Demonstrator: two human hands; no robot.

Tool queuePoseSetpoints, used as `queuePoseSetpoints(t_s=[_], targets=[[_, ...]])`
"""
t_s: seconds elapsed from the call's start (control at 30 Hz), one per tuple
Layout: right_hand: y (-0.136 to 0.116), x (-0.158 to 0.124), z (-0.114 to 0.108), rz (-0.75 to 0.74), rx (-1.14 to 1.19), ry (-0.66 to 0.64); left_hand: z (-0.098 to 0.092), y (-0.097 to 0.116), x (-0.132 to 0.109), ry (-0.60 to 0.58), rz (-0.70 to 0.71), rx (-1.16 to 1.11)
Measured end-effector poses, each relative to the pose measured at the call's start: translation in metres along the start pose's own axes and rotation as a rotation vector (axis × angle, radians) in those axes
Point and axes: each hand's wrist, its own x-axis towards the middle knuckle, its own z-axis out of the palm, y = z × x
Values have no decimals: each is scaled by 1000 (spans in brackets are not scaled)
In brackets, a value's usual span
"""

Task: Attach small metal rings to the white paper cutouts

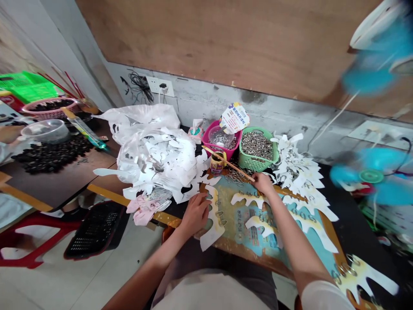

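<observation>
My left hand (195,212) rests with curled fingers on a white paper cutout (213,224) lying on a printed board (238,219) in front of me. My right hand (263,183) pinches a thin wooden stick (227,162) that slants up and left toward a small yellow cup (217,163). Loose metal rings (234,176) lie on the board just beside that hand. More white cutouts (258,199) with rings attached lie under my right forearm.
A green basket (258,148) full of metal rings and a pink basket (221,140) stand behind the board. A plastic bag of cutouts (155,155) sits left, another cutout pile (298,172) right. A blue fan (371,176) spins at right. A black crate (95,230) is on the floor.
</observation>
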Motion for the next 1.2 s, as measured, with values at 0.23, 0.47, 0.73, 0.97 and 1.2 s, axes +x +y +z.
queuePoseSetpoints(t_s=[0.23, 0.47, 0.73, 0.97, 1.2], targets=[[10, -7, -3, 71, 75, 16, -1, 0, 0, 1, 4, 6], [7, -8, -12, 28, 111, -34, -1, 3, 0, 23, 9, 0], [-9, 0, -1, 46, 53, 18, 0, 4, 0, 22, 26, 3], [-15, 3, 1, 12, 117, 39, -5, 2, -1, 35, 23, -1], [-42, -39, 16, -39, 421, -27, 4, -10, 7, 24, 3, 15]])
